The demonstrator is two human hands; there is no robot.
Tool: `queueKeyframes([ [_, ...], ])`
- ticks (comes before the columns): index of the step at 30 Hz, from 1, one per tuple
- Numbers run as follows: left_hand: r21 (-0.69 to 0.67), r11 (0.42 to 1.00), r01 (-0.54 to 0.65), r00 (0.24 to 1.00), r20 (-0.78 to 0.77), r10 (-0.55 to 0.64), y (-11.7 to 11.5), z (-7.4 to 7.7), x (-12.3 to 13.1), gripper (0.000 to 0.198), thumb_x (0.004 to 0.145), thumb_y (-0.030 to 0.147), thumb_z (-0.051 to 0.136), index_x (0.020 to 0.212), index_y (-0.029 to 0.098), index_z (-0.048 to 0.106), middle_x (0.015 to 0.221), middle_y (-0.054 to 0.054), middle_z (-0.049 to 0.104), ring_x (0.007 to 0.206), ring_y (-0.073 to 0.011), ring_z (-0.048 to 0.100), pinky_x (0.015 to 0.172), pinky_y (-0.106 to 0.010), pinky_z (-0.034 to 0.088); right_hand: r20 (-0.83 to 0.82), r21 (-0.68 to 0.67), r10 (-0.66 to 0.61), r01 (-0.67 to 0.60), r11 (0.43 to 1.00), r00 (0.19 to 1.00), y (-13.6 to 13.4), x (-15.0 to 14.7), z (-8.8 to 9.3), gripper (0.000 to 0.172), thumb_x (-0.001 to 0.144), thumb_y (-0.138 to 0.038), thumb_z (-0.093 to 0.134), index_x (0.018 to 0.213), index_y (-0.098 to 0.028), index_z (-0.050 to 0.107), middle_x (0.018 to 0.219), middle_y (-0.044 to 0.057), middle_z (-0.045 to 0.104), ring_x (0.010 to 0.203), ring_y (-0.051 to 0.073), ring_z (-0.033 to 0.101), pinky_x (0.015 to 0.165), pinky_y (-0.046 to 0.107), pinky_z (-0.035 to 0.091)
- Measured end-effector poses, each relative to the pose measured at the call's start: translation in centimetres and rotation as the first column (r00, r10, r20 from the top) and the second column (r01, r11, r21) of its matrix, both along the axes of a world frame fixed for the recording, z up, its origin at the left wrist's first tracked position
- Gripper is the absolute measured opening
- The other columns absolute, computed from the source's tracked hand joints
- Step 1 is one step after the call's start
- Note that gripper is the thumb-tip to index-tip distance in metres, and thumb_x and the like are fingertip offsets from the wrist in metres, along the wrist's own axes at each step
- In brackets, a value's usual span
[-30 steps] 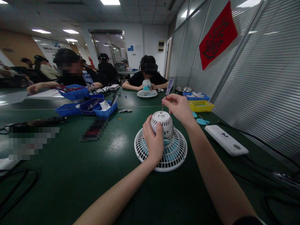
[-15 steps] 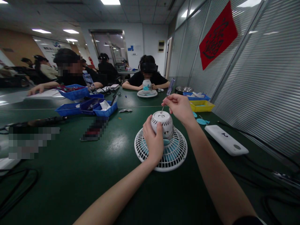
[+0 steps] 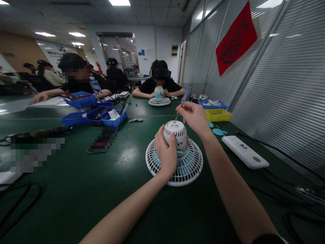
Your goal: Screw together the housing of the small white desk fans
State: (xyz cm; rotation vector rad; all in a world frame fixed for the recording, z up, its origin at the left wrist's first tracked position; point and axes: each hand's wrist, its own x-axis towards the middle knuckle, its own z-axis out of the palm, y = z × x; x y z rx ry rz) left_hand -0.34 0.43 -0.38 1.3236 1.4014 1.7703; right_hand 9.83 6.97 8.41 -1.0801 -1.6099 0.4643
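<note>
Since a second ago the screwdriver (image 3: 186, 94) has leaned its clear blue handle a touch further to the right, while both hands have stayed almost exactly where they were. The right hand (image 3: 195, 117) pinches the screwdriver's shank between thumb and curled fingers, the tool standing tilted with its tip set into the top of the white motor housing (image 3: 176, 133). The left hand (image 3: 166, 152) is wrapped around the near side of that housing, fingers closed on it and thumb up against its slotted wall. The housing rises from the middle of a round white fan grille (image 3: 189, 169) that lies flat on the dark green table (image 3: 76, 189), with pale blue blades showing through the bars. To the right of the fan a white power bank (image 3: 245, 151) lies on the table, and beyond it are small teal round parts (image 3: 217, 131) and a yellow tray (image 3: 218, 114). Blue trays (image 3: 113, 118) sit further off to the left. Across the table another person (image 3: 159, 83) has both hands at a similar fan (image 3: 159, 101).
</note>
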Motion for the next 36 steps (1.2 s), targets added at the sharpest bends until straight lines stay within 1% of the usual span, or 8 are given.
queueKeyframes([
  [6,0.001,1.0,0.004,1.0,0.0,-0.004,0.04,-0.01,0.01,0.046,0.091,0.044,0.047,0.132,0.022,0.047,0.14,-0.014,0.053,0.136,-0.0253,0.046,0.118,-0.044,0.032,-0.102,-0.02,0.034,-0.037,0.999,0.994,0.05,-0.17,0.03,0.022,0.076,-0.035,0.074,0.072,-0.018,0.06,0.07,0.004,0.069,0.06,0.012,0.06,0.053,0.024,0.044],
  [15,-0.01,1.0,-0.007,1.0,-0.009,0.007,-0.1,0.13,0.04,0.042,0.092,0.044,0.046,0.13,0.025,0.048,0.139,-0.012,0.054,0.136,-0.0256,0.046,0.118,-0.046,0.033,-0.098,-0.073,0.041,-0.049,0.996,0.994,-0.27,-0.43,0.37,0.012,0.081,-0.021,0.067,0.071,-0.017,0.062,0.075,0.007,0.073,0.062,0.013,0.063,0.053,0.024,0.044],
  [17,-0.009,1.0,-0.009,1.0,-0.011,0.009,-0.07,0.16,0.01,0.042,0.092,0.044,0.046,0.13,0.026,0.048,0.139,-0.012,0.055,0.136,-0.0256,0.046,0.118,-0.046,0.033,-0.088,-0.077,0.047,-0.053,0.996,0.995,-0.35,-0.49,0.45,0.011,0.082,-0.021,0.065,0.073,-0.017,0.064,0.076,0.007,0.074,0.058,0.011,0.061,0.052,0.024,0.043],
  [21,-0.004,1.0,-0.014,1.0,-0.012,0.014,0.0,0.13,0.01,0.041,0.092,0.042,0.046,0.13,0.025,0.048,0.139,-0.012,0.055,0.136,-0.0247,0.047,0.118,-0.045,0.034,-0.067,-0.087,0.054,-0.06,0.994,0.996,-0.45,-0.48,0.48,0.013,0.086,-0.02,0.059,0.077,-0.015,0.067,0.079,0.006,0.075,0.046,0.007,0.05,0.047,0.023,0.04],
  [23,-0.004,1.0,-0.013,1.0,-0.011,0.013,0.0,0.11,0.04,0.042,0.092,0.042,0.046,0.13,0.024,0.048,0.139,-0.012,0.055,0.136,-0.0249,0.047,0.118,-0.045,0.034,-0.059,-0.085,0.059,-0.064,0.994,0.997,-0.45,-0.41,0.43,0.015,0.087,-0.02,0.057,0.079,-0.014,0.068,0.08,0.006,0.074,0.045,0.006,0.048,0.046,0.023,0.039],
  [29,-0.004,1.0,-0.006,1.0,0.001,0.006,0.0,0.08,0.03,0.043,0.092,0.043,0.046,0.13,0.024,0.049,0.139,-0.013,0.055,0.135,-0.0256,0.047,0.118,-0.045,0.033,-0.016,-0.03,0.041,-0.042,0.999,0.999,-0.34,-0.27,0.17,0.016,0.089,-0.027,0.057,0.081,-0.016,0.066,0.08,0.006,0.072,0.056,0.01,0.057,0.053,0.024,0.043],
  [33,-0.002,1.0,-0.004,1.0,0.003,0.004,0.03,0.06,-0.02,0.043,0.091,0.043,0.047,0.13,0.023,0.048,0.139,-0.013,0.055,0.136,-0.0253,0.047,0.118,-0.045,0.033,0.048,0.015,-0.018,0.017,1.0,0.999,-0.29,-0.22,0.15,0.013,0.086,-0.027,0.061,0.077,-0.018,0.064,0.079,0.005,0.069,0.064,0.013,0.06,0.056,0.026,0.044],
  [36,-0.009,1.0,0.0,1.0,-0.001,0.0,-0.01,0.11,-0.01,0.044,0.092,0.043,0.047,0.131,0.023,0.047,0.14,-0.013,0.054,0.136,-0.0249,0.046,0.119,-0.045,0.032,0.058,0.026,-0.025,0.024,0.999,0.998,-0.25,-0.18,0.14,0.013,0.085,-0.028,0.062,0.074,-0.02,0.063,0.077,0.005,0.069,0.071,0.016,0.063,0.056,0.026,0.045],
])
